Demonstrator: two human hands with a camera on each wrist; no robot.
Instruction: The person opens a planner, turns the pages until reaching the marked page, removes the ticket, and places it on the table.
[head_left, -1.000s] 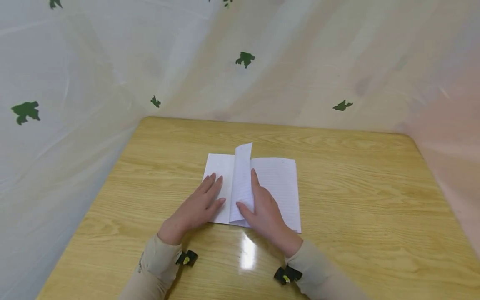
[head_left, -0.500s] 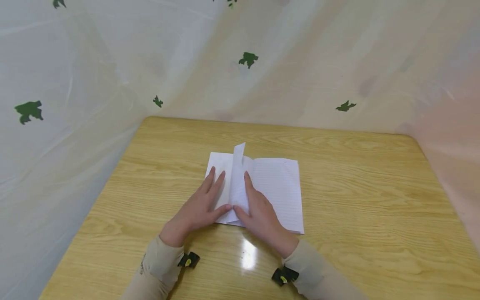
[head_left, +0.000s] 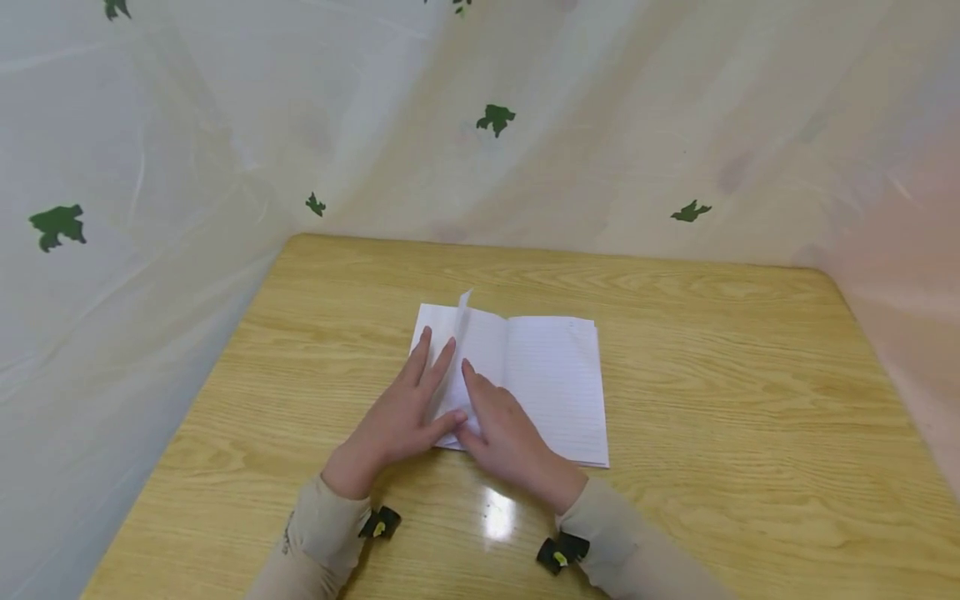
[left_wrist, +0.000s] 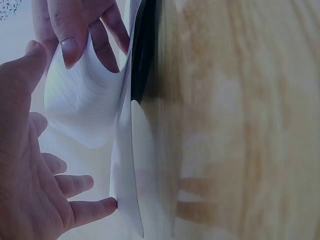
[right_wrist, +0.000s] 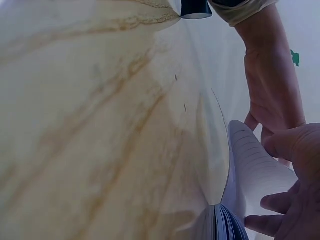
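A lined notebook (head_left: 555, 383) lies spread on the wooden table. One of its leaves (head_left: 461, 315) stands raised near the left side, bowed upward in the left wrist view. My right hand (head_left: 510, 433) pushes this leaf leftward with extended fingers, its thumb against the lower part of the paper. Over the left page, my left hand (head_left: 393, 417) is spread, and its little finger (left_wrist: 95, 210) touches the sheet. The two thumbs are close together at the notebook's lower edge. In the right wrist view, the thick stack of pages (right_wrist: 227, 222) shows edge-on below the curved leaf.
The wooden table (head_left: 712, 375) reaches out on every side of the notebook. Behind it and to the sides hangs a pale curtain (head_left: 585, 142) with green leaf-like shapes. Dark wrist cameras (head_left: 381, 522) sit by both sleeves.
The raised leaf has swung left, baring more of the lined page under it. My right hand has followed it leftward; my left hand has spread its thumb toward the right one.
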